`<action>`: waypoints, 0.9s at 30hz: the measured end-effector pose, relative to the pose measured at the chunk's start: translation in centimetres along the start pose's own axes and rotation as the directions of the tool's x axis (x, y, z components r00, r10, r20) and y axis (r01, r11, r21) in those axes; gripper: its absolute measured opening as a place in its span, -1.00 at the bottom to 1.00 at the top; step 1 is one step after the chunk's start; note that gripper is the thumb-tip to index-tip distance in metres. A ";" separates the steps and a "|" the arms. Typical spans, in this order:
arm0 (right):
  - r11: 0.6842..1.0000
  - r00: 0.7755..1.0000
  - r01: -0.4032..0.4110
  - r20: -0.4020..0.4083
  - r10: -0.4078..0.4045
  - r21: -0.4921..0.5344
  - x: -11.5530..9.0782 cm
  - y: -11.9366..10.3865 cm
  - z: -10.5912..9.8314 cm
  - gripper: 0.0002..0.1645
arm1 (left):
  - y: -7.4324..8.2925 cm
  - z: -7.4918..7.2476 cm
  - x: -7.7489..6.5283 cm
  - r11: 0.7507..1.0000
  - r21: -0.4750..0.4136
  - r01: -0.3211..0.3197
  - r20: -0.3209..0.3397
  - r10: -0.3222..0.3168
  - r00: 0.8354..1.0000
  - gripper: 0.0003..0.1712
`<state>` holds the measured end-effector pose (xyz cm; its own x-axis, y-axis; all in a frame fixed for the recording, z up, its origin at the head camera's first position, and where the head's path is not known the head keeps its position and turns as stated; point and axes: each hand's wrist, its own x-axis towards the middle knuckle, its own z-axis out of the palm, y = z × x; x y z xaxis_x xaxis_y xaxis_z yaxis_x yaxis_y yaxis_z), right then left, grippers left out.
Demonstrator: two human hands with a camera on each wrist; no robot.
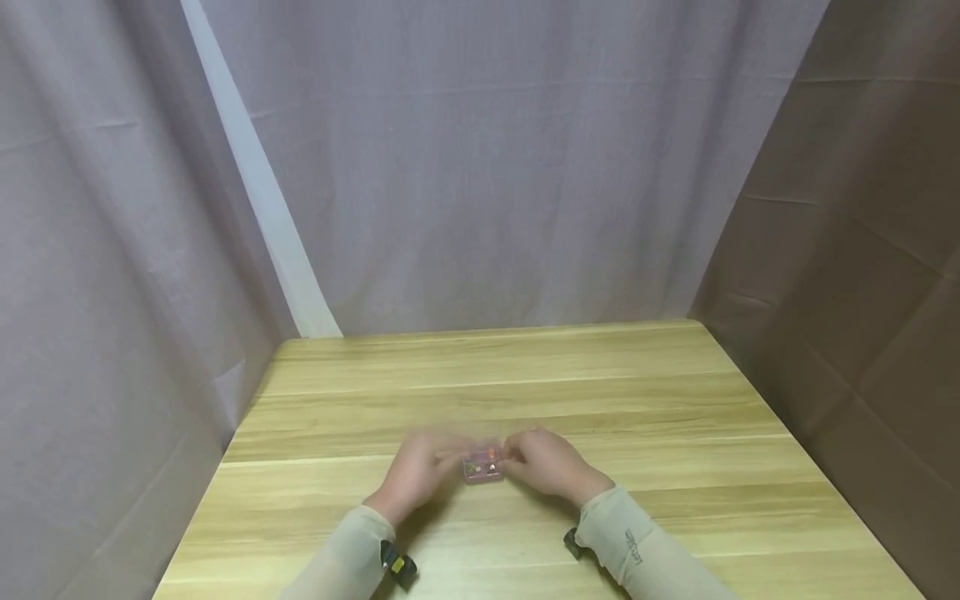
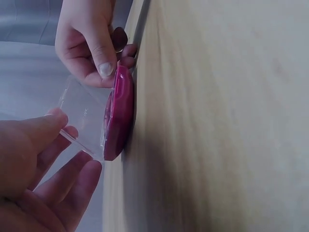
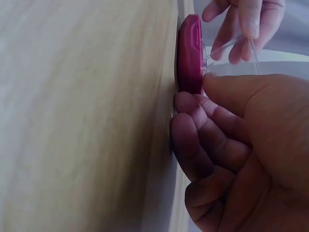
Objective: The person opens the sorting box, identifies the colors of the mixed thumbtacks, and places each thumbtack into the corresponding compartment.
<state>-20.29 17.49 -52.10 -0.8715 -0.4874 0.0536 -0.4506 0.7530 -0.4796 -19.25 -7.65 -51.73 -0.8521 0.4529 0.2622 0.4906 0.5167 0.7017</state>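
Note:
A small pink case (image 1: 482, 477) lies on the wooden table between both hands, its hinged clear lid (image 2: 83, 118) raised at an angle. Inside, in the head view, are several tiny pieces, one of them orange-red; their kind is too small to tell. My left hand (image 1: 417, 468) pinches the free edge of the lid between thumb and forefinger, the other fingers loosely bent below; it is blurred in the head view. At the case's right end, my right hand (image 1: 551, 462) grips the pink base (image 3: 189, 55), thumb on the rim and curled fingers against its side.
The wood-grain table (image 1: 480, 375) reaches back to a grey curtain (image 1: 495, 183), with more cloth (image 1: 862, 317) along the right and left sides. A pale strip (image 1: 262, 183) shows at the back left. Each sleeved forearm carries a small dark wrist device (image 1: 399, 567).

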 end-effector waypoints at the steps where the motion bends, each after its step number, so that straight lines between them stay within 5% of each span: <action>1: 1.000 1.000 0.003 0.001 -0.003 -0.001 0.0 0.0 0.0 -0.82 | -0.1 0.1 0.0 1.000 0.000 -0.016 0.003 0.016 1.000 -0.74; 18: 0.999 1.000 0.007 -0.007 -0.007 -0.035 0.1 0.3 0.1 -0.90 | -0.5 1.4 -0.4 0.984 0.071 -0.163 0.005 0.163 0.987 -0.69; 27: 0.999 1.000 -0.002 -0.008 0.001 -0.038 0.0 0.2 0.0 -0.85 | -0.4 1.3 -0.5 0.980 0.170 -0.105 0.011 0.105 0.994 -0.75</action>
<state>-20.37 17.68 -52.16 -0.8737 -0.4828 0.0599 -0.4562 0.7702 -0.4458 -18.78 -7.13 -53.05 -0.7939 0.5125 0.3272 0.6014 0.5821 0.5473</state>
